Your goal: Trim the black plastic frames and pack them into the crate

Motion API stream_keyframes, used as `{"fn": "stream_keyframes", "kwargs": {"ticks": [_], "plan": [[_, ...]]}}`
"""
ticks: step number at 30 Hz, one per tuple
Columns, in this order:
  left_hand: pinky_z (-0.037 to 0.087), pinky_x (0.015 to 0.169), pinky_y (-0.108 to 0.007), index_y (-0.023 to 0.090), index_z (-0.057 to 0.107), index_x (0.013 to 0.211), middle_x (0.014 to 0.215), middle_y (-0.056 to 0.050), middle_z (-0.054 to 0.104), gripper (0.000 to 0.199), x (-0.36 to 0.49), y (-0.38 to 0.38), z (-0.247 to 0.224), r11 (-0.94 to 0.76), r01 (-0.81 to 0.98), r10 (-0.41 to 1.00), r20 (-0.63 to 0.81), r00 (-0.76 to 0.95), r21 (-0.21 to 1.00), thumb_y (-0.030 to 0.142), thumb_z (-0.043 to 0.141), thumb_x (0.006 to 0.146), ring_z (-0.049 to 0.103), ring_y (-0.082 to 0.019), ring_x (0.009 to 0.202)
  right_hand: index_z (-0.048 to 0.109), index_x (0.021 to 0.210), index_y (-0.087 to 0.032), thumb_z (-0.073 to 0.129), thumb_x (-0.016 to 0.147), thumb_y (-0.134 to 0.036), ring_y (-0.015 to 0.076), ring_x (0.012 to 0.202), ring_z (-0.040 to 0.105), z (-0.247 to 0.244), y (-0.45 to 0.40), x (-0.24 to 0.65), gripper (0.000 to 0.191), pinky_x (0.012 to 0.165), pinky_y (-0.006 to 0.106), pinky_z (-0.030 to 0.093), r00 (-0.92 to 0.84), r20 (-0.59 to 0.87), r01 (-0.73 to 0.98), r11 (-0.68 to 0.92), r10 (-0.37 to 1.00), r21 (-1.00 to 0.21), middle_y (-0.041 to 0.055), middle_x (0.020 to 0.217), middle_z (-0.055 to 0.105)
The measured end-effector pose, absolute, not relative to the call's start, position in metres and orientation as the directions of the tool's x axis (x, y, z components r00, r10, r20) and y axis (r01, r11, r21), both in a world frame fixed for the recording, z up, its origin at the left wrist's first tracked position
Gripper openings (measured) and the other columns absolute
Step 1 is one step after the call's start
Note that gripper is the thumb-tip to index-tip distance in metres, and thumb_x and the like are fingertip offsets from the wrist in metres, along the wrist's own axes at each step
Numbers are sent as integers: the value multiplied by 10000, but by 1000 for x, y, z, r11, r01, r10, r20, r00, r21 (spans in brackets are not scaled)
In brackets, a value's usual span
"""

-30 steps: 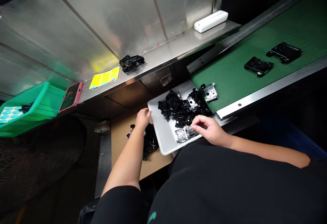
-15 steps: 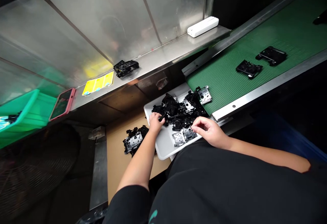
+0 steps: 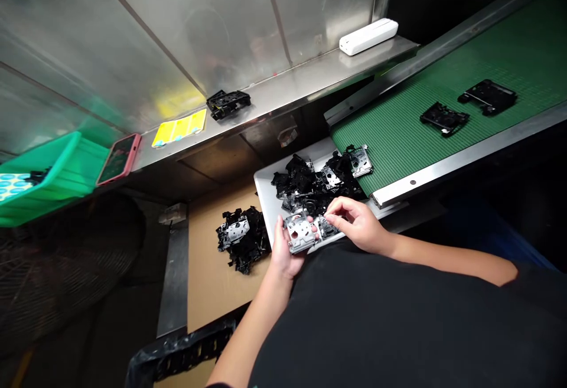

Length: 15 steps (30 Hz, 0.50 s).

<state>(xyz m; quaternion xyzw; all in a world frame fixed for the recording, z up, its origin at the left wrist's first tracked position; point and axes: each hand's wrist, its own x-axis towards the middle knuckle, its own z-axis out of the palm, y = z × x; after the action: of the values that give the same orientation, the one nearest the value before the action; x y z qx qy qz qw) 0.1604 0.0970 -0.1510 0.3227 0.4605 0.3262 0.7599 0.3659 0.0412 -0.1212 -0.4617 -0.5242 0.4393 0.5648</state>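
Note:
My left hand is wrapped round a flat mechanism part with a silver metal plate and black edges, held with the plate facing up over the near side of the white tray. Just to its right, the thumb and fingers of my right hand are pinched together. Whatever they grip, if anything, is too small to make out. Another silver-faced part lies in the tray below the right fingertips. Behind both hands, a heap of black and silver mechanism parts fills much of the tray.
Similar parts are piled on cardboard at left. Two black parts lie on a green conveyor. The metal ledge holds a white device, yellow sheet, black part, pink-cased phone and green bin.
My left hand has come from the heap towards me and now holds a silver-faced part. My right hand stays pinched in nearly the same spot. The camera view has shifted slightly.

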Motion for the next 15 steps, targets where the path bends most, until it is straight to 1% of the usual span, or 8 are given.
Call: {"fn": "stream_keyframes", "kwargs": {"ticks": [2,4,6,9,12,14,15], "plan": [[659,847,-519,220,726,1051,1016,-133,783,689,165,85,-147,663,-231,729,-545,413,712,833,451,903,764,-356,1016,659,925,-222,670,1004,-364,194,797,670,-121,39,361,163,759,350,562,17,161,-78,162,987,-984,36,880,682],[659,850,-520,210,725,1128,1016,-129,790,696,166,79,-143,727,-289,677,-583,449,623,823,484,902,765,-361,1022,647,930,-226,658,1010,-387,189,742,673,-121,37,357,180,742,362,582,-43,142,-125,136,989,-983,31,861,683],[656,859,-513,215,698,1236,1033,-115,794,674,165,77,-140,741,-355,670,-593,446,570,782,516,920,772,-343,1004,656,918,-219,659,1008,-379,190,751,673,-119,36,354,184,765,369,587,-91,181,-94,173,979,-980,35,858,690],[651,880,-478,246,650,1359,1047,-93,793,624,166,75,-135,712,-399,702,-577,418,577,710,526,960,779,-303,987,700,913,-210,684,987,-331,207,852,684,-115,36,350,142,835,375,574,-177,299,-8,302,938,-953,55,902,720],[646,897,-453,268,633,1403,1087,-89,787,612,168,72,-132,692,-387,720,-541,435,610,691,484,987,775,-285,1013,715,924,-217,698,974,-306,211,865,685,-113,35,347,104,840,380,570,-239,341,12,354,909,-935,53,905,732],[644,902,-457,260,628,1409,1120,-101,780,650,168,70,-132,676,-319,724,-520,453,664,717,431,990,771,-292,1037,714,930,-216,697,974,-296,209,862,683,-113,35,347,93,840,379,565,-219,339,15,350,915,-937,53,910,731],[644,897,-462,249,628,1402,1121,-111,778,681,166,71,-134,640,-241,742,-507,438,730,735,386,992,772,-296,1036,711,935,-213,693,976,-290,208,862,683,-114,34,347,89,842,379,561,-196,333,15,343,922,-939,54,915,730]]}}
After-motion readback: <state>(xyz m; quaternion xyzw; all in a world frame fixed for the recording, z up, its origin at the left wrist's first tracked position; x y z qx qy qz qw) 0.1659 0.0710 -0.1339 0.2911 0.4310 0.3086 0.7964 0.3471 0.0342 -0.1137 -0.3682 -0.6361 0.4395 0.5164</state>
